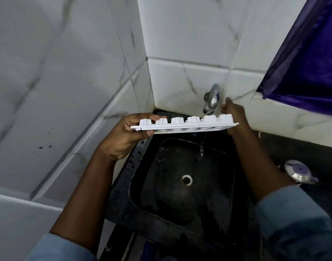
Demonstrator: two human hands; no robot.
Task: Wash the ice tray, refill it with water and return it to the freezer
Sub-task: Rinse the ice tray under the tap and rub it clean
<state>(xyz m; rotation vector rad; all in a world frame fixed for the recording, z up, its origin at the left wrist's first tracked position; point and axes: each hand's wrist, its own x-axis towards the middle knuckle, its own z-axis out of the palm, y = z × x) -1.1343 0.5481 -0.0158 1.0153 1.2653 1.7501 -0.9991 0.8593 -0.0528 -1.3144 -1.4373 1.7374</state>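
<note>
Head view, ice tray (175, 121) inverted, lengthwise left-right

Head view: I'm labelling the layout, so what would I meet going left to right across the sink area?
First the left hand gripping the tray's end → ice tray → right hand at the tray's far end → steel lid on the counter.
</note>
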